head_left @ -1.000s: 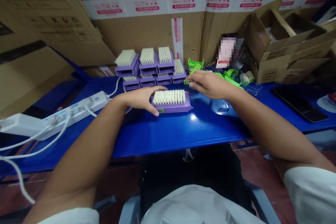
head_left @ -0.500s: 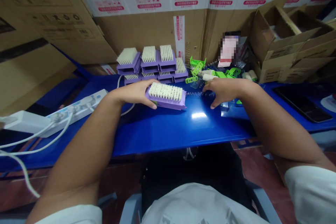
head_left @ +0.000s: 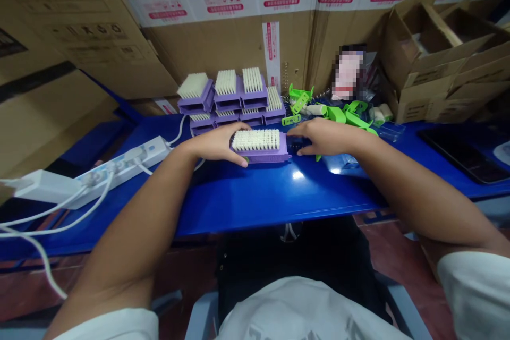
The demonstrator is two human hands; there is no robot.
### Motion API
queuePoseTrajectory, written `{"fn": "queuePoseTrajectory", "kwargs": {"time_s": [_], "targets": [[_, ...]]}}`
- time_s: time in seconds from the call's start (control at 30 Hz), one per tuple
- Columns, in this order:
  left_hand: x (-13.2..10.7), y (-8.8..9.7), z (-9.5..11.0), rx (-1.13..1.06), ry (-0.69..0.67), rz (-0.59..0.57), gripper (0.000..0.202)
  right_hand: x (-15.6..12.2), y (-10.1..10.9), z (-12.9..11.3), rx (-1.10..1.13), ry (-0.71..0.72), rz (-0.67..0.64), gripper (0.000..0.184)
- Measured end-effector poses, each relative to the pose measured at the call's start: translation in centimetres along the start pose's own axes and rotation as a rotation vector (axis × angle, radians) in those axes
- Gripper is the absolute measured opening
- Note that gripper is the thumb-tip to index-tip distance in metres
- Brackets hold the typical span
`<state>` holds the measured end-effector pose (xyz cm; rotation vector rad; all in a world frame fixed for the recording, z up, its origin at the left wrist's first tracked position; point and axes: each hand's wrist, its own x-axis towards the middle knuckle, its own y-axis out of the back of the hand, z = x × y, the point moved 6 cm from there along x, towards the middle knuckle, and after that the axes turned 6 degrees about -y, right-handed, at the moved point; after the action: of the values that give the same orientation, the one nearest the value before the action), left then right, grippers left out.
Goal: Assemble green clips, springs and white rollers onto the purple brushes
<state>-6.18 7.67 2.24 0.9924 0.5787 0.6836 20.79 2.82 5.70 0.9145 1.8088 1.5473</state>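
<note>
On the blue tabletop (head_left: pixel 239 202), in the head view, the purple brush (head_left: pixel 263 156) is in front of you, at or just above the surface; I cannot tell which. Your left hand (head_left: pixel 217 143) has its grip closed around the left end, thumb along the near side. Your right hand (head_left: pixel 329 137) is by the other end, fingers partly curled; I cannot tell whether its grip pinches anything. If your left grip slackens or the right fingertips push off-centre, the brush could twist or skid on the glossy surface; swung backward, it might knock the stacked brushes (head_left: pixel 227 82) or green clips (head_left: pixel 338 115). Its bristles (head_left: pixel 255 139) point up; its long axis runs left to right, roughly along the tabletop's near edge.
</note>
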Motion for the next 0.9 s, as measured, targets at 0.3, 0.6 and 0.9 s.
{"fn": "queuePoseTrajectory", "kwargs": {"time_s": [0.3,0.6,0.9], "targets": [[-0.1,0.2,0.2,0.000,-0.048,0.007,0.107,-2.1,1.6,2.6,-0.041,-0.294,-0.298,0.055],[0.0,-0.1,0.7,-0.053,-0.147,0.014,0.096,-0.3,-0.9,-0.6,0.031,-0.058,-0.267,0.025],[0.0,0.0,0.6,-0.074,-0.176,0.020,0.097,0.0,-0.3,-1.9,-0.004,0.001,-0.128,0.020]]}}
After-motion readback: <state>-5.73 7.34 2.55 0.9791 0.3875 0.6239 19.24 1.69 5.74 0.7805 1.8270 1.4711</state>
